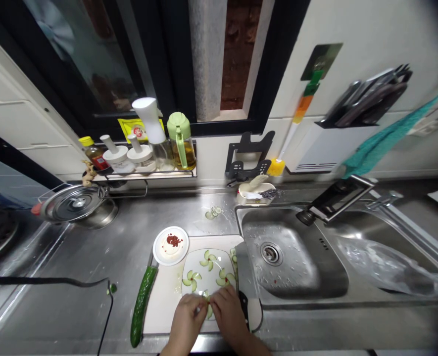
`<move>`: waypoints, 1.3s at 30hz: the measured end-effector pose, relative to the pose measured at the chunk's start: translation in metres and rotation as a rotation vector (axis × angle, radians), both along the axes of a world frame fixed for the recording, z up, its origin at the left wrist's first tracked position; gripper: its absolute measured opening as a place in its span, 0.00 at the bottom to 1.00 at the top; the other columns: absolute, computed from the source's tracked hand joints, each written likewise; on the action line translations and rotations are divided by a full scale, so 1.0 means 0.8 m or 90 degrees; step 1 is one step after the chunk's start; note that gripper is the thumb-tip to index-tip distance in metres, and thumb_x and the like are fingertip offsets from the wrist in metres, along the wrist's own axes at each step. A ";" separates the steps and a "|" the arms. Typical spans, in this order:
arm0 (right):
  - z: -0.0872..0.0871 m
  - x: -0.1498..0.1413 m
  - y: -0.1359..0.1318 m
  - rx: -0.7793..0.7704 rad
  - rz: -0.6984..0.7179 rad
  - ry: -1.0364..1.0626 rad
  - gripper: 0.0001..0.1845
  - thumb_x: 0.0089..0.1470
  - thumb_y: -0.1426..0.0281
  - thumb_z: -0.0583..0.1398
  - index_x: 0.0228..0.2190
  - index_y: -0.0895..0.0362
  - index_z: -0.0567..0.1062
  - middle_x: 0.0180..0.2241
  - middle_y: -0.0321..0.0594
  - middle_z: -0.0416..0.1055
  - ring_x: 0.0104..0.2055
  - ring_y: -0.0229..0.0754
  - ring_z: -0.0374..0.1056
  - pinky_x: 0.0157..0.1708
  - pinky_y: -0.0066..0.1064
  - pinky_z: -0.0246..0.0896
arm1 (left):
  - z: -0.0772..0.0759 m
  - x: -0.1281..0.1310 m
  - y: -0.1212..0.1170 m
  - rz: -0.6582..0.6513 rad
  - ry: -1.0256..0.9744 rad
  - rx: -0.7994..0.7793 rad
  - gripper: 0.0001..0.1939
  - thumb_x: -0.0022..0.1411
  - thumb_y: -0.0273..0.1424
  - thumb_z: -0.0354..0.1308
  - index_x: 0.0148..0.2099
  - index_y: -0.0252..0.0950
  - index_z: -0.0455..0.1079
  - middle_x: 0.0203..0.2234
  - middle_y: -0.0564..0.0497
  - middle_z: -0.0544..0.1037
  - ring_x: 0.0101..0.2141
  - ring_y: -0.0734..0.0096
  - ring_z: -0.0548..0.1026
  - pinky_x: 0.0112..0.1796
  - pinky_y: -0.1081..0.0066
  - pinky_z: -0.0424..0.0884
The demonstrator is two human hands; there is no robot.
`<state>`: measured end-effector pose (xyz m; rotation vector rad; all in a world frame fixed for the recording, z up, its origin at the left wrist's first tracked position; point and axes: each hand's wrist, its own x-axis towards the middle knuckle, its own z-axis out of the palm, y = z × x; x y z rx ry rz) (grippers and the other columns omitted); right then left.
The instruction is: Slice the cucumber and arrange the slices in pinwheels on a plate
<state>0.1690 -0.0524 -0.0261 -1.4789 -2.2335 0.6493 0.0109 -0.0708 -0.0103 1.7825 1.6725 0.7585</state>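
At the front edge of a white plate (205,281), my left hand (188,316) and my right hand (228,311) meet with fingertips pinched close together. What lies between those fingertips is too small to make out; a hint of red shows there. Cucumber slices (210,260) form several pinwheel flowers on the plate, some with a red dot in the middle. Part of the front flower is hidden by my fingers. The plate rests on a pale cutting board (160,301). A knife (247,269) lies along the board's right side, beside more slices.
Left of the board lies a whole cucumber (143,306). A small white dish (155,253) holds red bits (173,241). Loose slices (213,213) sit behind the board. The sink (296,267) is on the right, a lidded pot (92,212) at far left, an oil bottle (182,143) behind.
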 end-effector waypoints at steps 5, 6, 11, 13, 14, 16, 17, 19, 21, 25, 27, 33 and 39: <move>-0.005 -0.003 0.001 -0.011 -0.002 0.004 0.08 0.53 0.79 0.56 0.27 0.54 0.69 0.30 0.34 0.68 0.39 0.42 0.60 0.45 0.37 0.54 | -0.001 0.002 0.000 0.005 0.006 0.012 0.10 0.59 0.27 0.54 0.29 0.38 0.75 0.25 0.50 0.79 0.31 0.68 0.75 0.35 0.71 0.69; -0.006 -0.003 0.002 -0.014 0.000 0.003 0.08 0.53 0.78 0.56 0.27 0.54 0.69 0.30 0.34 0.68 0.39 0.42 0.60 0.45 0.37 0.54 | -0.002 0.003 0.000 0.006 0.009 0.010 0.10 0.60 0.27 0.54 0.29 0.38 0.75 0.25 0.50 0.79 0.31 0.68 0.75 0.35 0.70 0.69; -0.006 -0.004 0.002 -0.020 0.007 0.003 0.08 0.52 0.79 0.56 0.27 0.54 0.70 0.30 0.34 0.69 0.39 0.43 0.60 0.45 0.37 0.54 | -0.006 0.003 0.002 0.013 0.021 -0.011 0.10 0.59 0.27 0.53 0.29 0.38 0.74 0.25 0.50 0.79 0.31 0.67 0.75 0.35 0.70 0.69; -0.005 -0.003 0.001 -0.024 0.007 0.005 0.08 0.52 0.79 0.56 0.28 0.54 0.70 0.31 0.34 0.69 0.40 0.43 0.60 0.45 0.37 0.55 | -0.006 0.003 0.002 0.015 0.029 -0.019 0.10 0.59 0.26 0.53 0.28 0.38 0.74 0.25 0.50 0.78 0.31 0.67 0.75 0.35 0.70 0.68; -0.004 -0.003 0.001 -0.026 0.008 0.005 0.09 0.52 0.79 0.56 0.28 0.54 0.70 0.31 0.34 0.69 0.40 0.43 0.60 0.45 0.37 0.55 | -0.005 0.004 0.002 0.015 0.033 -0.021 0.10 0.59 0.26 0.53 0.28 0.38 0.74 0.25 0.50 0.78 0.31 0.67 0.74 0.35 0.70 0.68; -0.002 -0.002 0.000 -0.029 0.009 0.006 0.09 0.52 0.79 0.55 0.28 0.54 0.70 0.31 0.35 0.68 0.40 0.43 0.60 0.46 0.37 0.55 | -0.004 0.004 0.003 0.016 0.040 -0.023 0.10 0.59 0.26 0.53 0.27 0.37 0.73 0.24 0.51 0.78 0.30 0.68 0.74 0.35 0.70 0.68; -0.002 -0.002 0.000 -0.029 0.009 0.008 0.08 0.52 0.79 0.55 0.28 0.54 0.70 0.31 0.35 0.68 0.40 0.43 0.60 0.47 0.38 0.54 | -0.003 0.005 0.003 0.016 0.041 -0.023 0.10 0.59 0.26 0.53 0.27 0.37 0.73 0.24 0.51 0.78 0.30 0.68 0.74 0.35 0.70 0.67; -0.001 0.000 -0.001 -0.029 0.007 0.017 0.08 0.52 0.79 0.56 0.28 0.54 0.70 0.31 0.35 0.67 0.40 0.43 0.60 0.48 0.38 0.54 | -0.002 0.005 0.003 0.016 0.042 -0.024 0.10 0.59 0.26 0.53 0.27 0.37 0.73 0.25 0.50 0.78 0.30 0.68 0.74 0.35 0.70 0.67; -0.001 0.001 -0.001 -0.029 0.003 0.027 0.07 0.52 0.79 0.56 0.28 0.54 0.69 0.30 0.35 0.67 0.40 0.42 0.60 0.48 0.38 0.54 | -0.001 0.005 0.003 0.018 0.040 -0.026 0.10 0.59 0.26 0.53 0.27 0.37 0.73 0.24 0.51 0.78 0.30 0.68 0.74 0.35 0.71 0.67; 0.000 0.003 -0.003 -0.029 0.007 0.040 0.08 0.53 0.78 0.55 0.28 0.55 0.69 0.30 0.36 0.66 0.39 0.43 0.60 0.47 0.38 0.55 | -0.003 0.003 0.002 0.018 0.026 -0.024 0.10 0.59 0.26 0.53 0.27 0.37 0.72 0.24 0.51 0.78 0.30 0.68 0.74 0.34 0.71 0.67; 0.000 0.002 -0.004 -0.026 0.007 0.041 0.08 0.54 0.78 0.54 0.28 0.55 0.70 0.30 0.36 0.66 0.39 0.43 0.60 0.47 0.38 0.55 | -0.004 0.001 0.001 0.019 0.012 -0.020 0.10 0.59 0.26 0.53 0.27 0.38 0.73 0.25 0.51 0.78 0.30 0.68 0.74 0.34 0.71 0.68; 0.001 0.002 -0.004 -0.019 0.014 0.045 0.08 0.55 0.77 0.54 0.28 0.55 0.71 0.29 0.36 0.66 0.39 0.43 0.61 0.48 0.39 0.55 | -0.002 0.000 -0.001 0.034 -0.012 -0.017 0.09 0.59 0.26 0.54 0.28 0.37 0.73 0.26 0.50 0.79 0.31 0.68 0.75 0.35 0.71 0.69; 0.004 0.008 -0.003 -0.016 -0.004 0.050 0.09 0.55 0.77 0.54 0.28 0.54 0.71 0.30 0.37 0.67 0.39 0.44 0.61 0.44 0.38 0.56 | -0.003 -0.006 -0.002 0.047 -0.044 -0.016 0.09 0.58 0.25 0.53 0.29 0.38 0.73 0.28 0.50 0.79 0.33 0.68 0.76 0.37 0.72 0.71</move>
